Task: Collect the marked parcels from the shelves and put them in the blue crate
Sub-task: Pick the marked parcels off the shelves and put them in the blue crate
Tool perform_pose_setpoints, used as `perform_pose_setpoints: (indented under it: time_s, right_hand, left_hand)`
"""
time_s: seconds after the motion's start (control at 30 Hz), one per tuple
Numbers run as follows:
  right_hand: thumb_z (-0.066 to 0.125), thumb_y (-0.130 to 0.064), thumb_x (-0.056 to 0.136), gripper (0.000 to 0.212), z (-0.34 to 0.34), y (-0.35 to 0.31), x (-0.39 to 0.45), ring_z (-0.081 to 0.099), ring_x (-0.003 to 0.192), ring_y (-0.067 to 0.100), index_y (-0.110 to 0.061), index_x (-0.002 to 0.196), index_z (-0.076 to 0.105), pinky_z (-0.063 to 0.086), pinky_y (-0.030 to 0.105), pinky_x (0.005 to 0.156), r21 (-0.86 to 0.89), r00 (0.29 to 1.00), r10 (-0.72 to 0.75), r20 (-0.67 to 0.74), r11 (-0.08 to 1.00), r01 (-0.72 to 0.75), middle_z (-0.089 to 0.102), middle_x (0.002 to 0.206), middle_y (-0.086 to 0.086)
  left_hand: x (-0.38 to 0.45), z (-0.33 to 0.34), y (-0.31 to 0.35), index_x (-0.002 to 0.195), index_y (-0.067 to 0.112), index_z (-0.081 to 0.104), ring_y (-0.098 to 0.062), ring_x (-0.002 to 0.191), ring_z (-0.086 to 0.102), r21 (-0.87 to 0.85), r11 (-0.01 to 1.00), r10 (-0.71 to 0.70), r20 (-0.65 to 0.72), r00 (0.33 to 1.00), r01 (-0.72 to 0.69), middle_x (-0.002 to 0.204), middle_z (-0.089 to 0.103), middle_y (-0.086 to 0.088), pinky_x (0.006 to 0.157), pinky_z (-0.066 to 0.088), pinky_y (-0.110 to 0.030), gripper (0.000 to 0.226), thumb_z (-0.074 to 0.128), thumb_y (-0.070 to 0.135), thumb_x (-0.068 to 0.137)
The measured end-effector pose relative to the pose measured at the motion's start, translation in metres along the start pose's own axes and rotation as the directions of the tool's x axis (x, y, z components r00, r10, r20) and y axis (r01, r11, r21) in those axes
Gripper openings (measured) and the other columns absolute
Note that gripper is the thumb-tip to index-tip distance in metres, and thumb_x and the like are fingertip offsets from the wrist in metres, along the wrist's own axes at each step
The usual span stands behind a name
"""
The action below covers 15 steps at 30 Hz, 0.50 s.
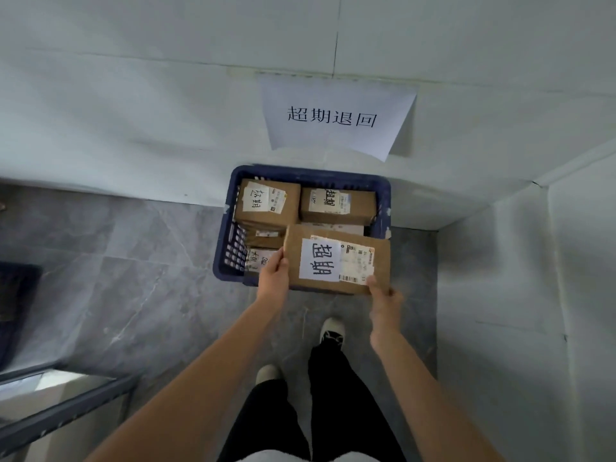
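A brown cardboard parcel [380,261] with a white handwritten label and a shipping sticker hangs over the near right part of the blue crate [230,228]. My left hand [274,278] grips its left edge. My right hand [383,300] pinches its near right corner, thumb on top. Inside the crate lie several labelled parcels: one at the back left [266,203], one at the back right [338,205], and others lower down, partly hidden by the held parcel.
The crate stands on the grey tiled floor against a white wall [133,111], under a paper sign [336,118]. A white wall closes the right side. A metal shelf frame [63,411] is at lower left. My feet [331,330] stand just behind the crate.
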State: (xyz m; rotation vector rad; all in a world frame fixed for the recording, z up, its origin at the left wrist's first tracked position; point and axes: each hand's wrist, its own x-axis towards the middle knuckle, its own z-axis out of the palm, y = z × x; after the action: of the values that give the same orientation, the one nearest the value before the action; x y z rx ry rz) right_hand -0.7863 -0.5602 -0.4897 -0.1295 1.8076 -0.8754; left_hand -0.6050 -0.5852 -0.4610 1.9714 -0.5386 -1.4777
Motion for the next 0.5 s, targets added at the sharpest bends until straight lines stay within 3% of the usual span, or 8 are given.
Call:
perform_pose_setpoints:
  time_s: [0.1, 0.27, 0.37, 0.5]
  right_hand:
    - [0.06, -0.018, 0.093, 0.027, 0.0, -0.001, 0.038, 0.058, 0.097, 0.017, -0.008, 0.118, 0.059, 0.044, 0.029, 0.08, -0.246, 0.995, -0.099, -0.011, 0.965, 0.093, 0.065, 0.115, 0.007]
    - [0.054, -0.013, 0.095, 0.023, 0.007, 0.003, 0.1, 0.053, 0.089, 0.013, -0.009, 0.117, 0.057, 0.04, 0.017, 0.062, -0.416, 0.99, -0.118, 0.074, 0.899, 0.138, 0.062, 0.109, 0.004]
    - [0.051, -0.018, 0.098, 0.028, 0.017, 0.01, 0.134, 0.054, 0.096, 0.012, -0.015, 0.125, 0.055, 0.042, 0.021, 0.069, -0.441, 0.986, -0.079, 0.15, 0.887, 0.139, 0.06, 0.113, -0.001]
    - [0.048, -0.027, 0.1, 0.035, 0.036, 0.019, 0.172, 0.052, 0.105, 0.011, -0.022, 0.134, 0.05, 0.039, 0.026, 0.085, -0.433, 0.975, -0.027, 0.218, 0.893, 0.122, 0.057, 0.119, -0.007]
  left_hand:
    - [0.04, 0.026, 0.007, 0.138, 0.013, 0.049, -0.018, 0.11, 0.053, 0.085, 0.996, 0.032, 0.041, 0.999, -0.035, 0.125, 0.058, -0.003, 0.095, 0.043, -0.029, 0.037, 0.034, 0.011, 0.104]
    - [0.109, 0.057, -0.016, 0.144, 0.008, 0.042, -0.023, 0.116, 0.053, 0.148, 0.987, -0.071, 0.032, 0.997, 0.066, 0.133, 0.055, -0.009, 0.088, 0.041, -0.022, 0.042, 0.032, 0.006, 0.103]
    - [0.144, 0.068, -0.037, 0.145, 0.011, 0.041, -0.017, 0.105, 0.053, 0.164, 0.979, -0.126, 0.01, 0.992, 0.123, 0.134, 0.055, -0.006, 0.08, 0.045, -0.019, 0.046, 0.03, 0.001, 0.101]
    - [0.179, 0.077, -0.053, 0.141, 0.013, 0.045, -0.015, 0.102, 0.052, 0.176, 0.972, -0.155, -0.018, 0.988, 0.156, 0.127, 0.059, -0.005, 0.089, 0.042, -0.023, 0.048, 0.029, -0.002, 0.099]
